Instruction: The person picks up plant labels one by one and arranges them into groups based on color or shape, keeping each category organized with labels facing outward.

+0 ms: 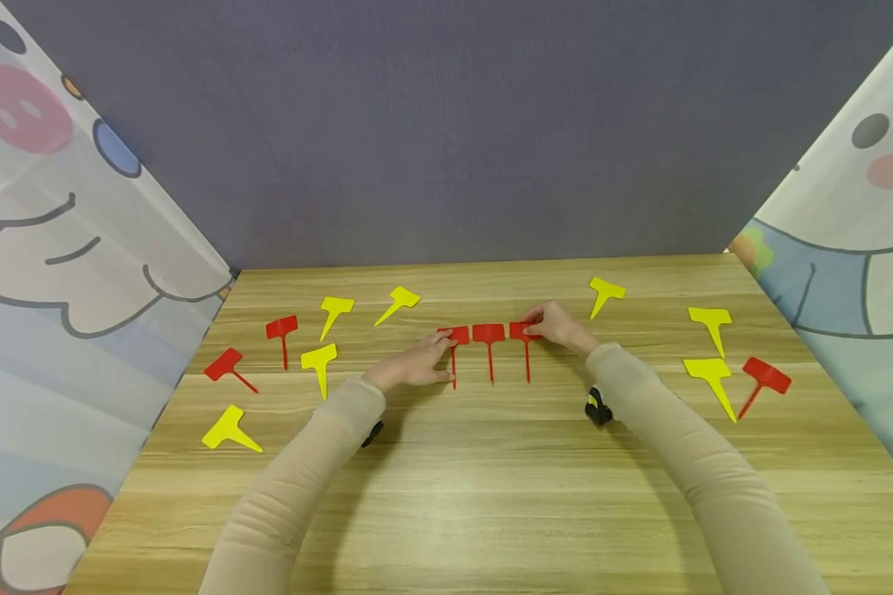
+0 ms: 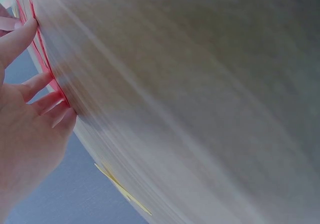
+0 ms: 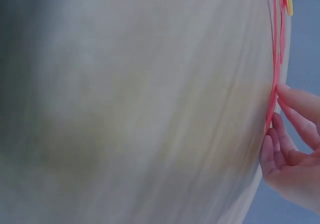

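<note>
Three red T-shaped plant labels lie in a row on the wooden table. My left hand (image 1: 417,364) is on the left red plant label (image 1: 459,334). Its fingertips touch the head and its thumb reaches the stem, as the left wrist view also shows. The middle red plant label (image 1: 489,333) lies between the hands, touched by neither. At the right end, my right hand (image 1: 554,325) pinches the head of another red plant label (image 1: 518,331) with thumb and fingers, covering part of it. Its stem points towards me.
Yellow plant labels (image 1: 337,307) lie scattered on both sides, with red ones (image 1: 282,327) among them. To the right, a red plant label (image 1: 768,376) lies beside a yellow one (image 1: 708,369). A grey panel (image 1: 476,132) rises behind the table (image 1: 476,496); printed curtains flank it.
</note>
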A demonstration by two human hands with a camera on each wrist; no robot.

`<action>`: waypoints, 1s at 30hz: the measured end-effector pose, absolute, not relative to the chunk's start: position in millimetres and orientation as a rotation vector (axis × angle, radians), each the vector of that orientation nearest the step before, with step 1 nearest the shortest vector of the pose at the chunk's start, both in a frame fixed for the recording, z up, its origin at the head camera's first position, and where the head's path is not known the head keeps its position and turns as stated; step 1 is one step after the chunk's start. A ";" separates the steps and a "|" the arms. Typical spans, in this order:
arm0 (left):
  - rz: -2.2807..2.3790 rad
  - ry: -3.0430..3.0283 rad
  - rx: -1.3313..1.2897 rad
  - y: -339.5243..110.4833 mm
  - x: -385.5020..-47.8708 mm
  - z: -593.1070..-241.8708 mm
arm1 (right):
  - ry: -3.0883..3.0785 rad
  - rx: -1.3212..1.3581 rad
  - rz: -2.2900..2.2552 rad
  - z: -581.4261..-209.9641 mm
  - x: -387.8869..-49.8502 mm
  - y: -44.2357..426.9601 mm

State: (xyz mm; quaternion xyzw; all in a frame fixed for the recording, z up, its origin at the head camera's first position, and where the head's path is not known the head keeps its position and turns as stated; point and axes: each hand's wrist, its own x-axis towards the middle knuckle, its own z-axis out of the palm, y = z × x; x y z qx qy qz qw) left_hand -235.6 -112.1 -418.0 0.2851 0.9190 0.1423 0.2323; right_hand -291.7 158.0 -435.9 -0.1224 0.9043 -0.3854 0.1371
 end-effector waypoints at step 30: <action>0.375 2.531 0.786 -112.4 -234.5 -417.1 | 2.594 -0.477 -1.209 -399.6 -264.6 187.5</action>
